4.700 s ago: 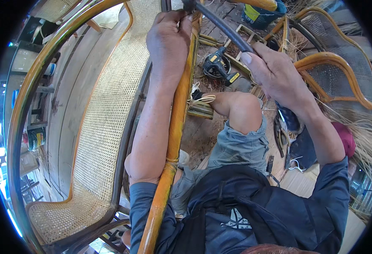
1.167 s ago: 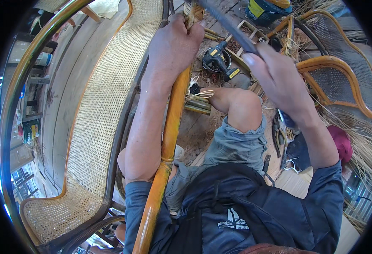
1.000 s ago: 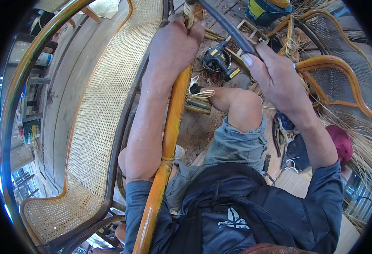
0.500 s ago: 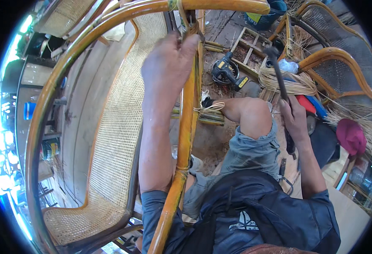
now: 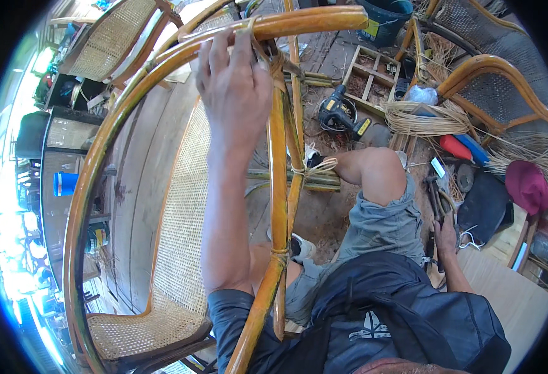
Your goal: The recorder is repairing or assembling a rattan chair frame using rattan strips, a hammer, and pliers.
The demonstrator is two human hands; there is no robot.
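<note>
Rattan chair frame [image 5: 267, 206], left hand [image 5: 235, 93] grip wrapped around its top rail, right hand [image 5: 446, 238] closed on dark tool [image 5: 437, 206].

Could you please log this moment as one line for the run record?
left hand: grips rattan chair frame at top joint | right hand: low at side, on dark tool, grip unclear | cordless drill: on floor

An orange-brown rattan chair frame [image 5: 278, 187] with a woven cane back arches across the upper left, and dark pliers [image 5: 437, 206] lie at right.
</note>
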